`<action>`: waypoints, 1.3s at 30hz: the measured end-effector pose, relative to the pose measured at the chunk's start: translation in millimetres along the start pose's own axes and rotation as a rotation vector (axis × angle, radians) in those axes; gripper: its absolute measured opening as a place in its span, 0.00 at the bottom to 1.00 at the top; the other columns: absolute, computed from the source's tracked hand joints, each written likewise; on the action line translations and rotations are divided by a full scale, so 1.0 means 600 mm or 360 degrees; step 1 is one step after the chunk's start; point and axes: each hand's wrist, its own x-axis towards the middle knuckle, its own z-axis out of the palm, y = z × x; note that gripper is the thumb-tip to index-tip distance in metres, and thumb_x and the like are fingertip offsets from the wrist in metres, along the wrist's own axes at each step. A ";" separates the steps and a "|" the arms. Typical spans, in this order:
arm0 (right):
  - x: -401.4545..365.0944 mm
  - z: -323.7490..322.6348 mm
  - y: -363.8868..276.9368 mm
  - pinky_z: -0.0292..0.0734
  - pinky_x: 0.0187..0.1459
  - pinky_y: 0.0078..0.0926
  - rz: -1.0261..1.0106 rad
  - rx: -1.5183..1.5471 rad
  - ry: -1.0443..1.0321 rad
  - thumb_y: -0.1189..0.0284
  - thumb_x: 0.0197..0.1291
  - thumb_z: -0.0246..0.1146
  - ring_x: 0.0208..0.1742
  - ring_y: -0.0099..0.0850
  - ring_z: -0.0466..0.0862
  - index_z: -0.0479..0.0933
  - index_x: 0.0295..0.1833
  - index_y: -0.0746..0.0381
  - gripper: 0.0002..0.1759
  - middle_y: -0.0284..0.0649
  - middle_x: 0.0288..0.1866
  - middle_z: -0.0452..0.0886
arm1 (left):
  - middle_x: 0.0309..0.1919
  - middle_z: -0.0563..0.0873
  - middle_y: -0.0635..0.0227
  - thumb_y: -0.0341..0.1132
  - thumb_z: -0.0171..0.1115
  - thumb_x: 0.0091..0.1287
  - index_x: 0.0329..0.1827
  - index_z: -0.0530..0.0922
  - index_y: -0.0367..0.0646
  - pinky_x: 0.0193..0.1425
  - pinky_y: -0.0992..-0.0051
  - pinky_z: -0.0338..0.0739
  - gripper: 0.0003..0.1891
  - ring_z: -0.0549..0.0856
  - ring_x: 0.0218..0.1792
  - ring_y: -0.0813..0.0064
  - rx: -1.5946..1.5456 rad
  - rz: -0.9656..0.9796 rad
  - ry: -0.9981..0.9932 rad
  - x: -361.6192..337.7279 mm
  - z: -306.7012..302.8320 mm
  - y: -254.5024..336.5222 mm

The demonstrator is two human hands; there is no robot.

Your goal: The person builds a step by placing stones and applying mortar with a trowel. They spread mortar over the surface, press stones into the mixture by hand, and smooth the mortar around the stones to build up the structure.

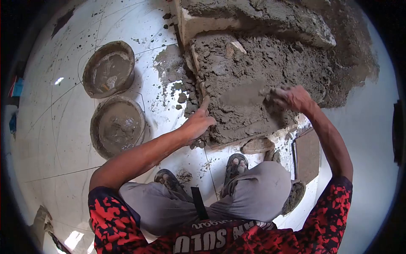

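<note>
Wet grey mortar [237,122] lies rough and lumpy over a step, with a smoother patch near its middle. My right hand [289,98] is closed round the handle of a mortar-coated trowel [243,94], whose blade rests flat on the mortar. At the step's left edge, my left hand [198,122] touches the border of the mortar, its index finger stretched forward along the edge and the thumb apart. Nothing shows in that hand.
Two round tubs of wet mortar, one farther [109,70] and one nearer [117,127], stand on the tiled floor [55,139] at the left. A higher mortar-covered step [262,19] rises beyond. Brown boards [307,155] lean at the right, near my feet.
</note>
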 end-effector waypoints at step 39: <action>-0.003 0.115 0.165 0.71 0.31 0.52 0.0834 0.0243 0.0220 0.58 0.67 0.49 0.28 0.57 0.78 0.68 0.48 0.67 0.20 0.58 0.27 0.78 | 0.58 0.72 0.63 0.25 0.49 0.63 0.74 0.46 0.35 0.55 0.76 0.71 0.36 0.73 0.50 0.76 -0.0113 -0.0032 0.0443 0.011 -0.046 -0.045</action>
